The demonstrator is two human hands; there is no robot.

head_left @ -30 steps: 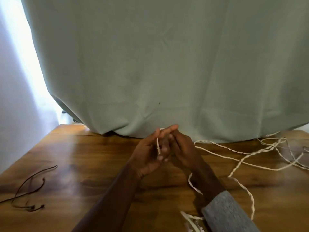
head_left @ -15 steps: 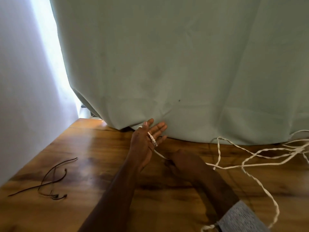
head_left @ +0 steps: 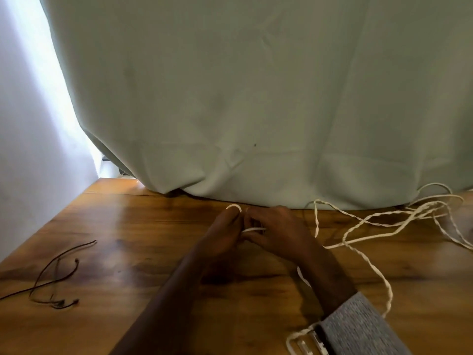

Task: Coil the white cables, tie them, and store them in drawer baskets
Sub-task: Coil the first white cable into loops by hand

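At the centre of the frame, the left hand (head_left: 225,237) and right hand (head_left: 276,231) are brought together above the wooden table (head_left: 153,252). The white cable (head_left: 358,226) is pinched between curled fingers of both hands, a small loop showing over the left fingertips. Its loose length is spread across the table toward the right edge, below the green curtain (head_left: 256,98). A dark cord (head_left: 56,272) is seen at lower left.

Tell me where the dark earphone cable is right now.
In the head view the dark earphone cable lies loose on the wooden table at the far left, well apart from both hands and the white cable.
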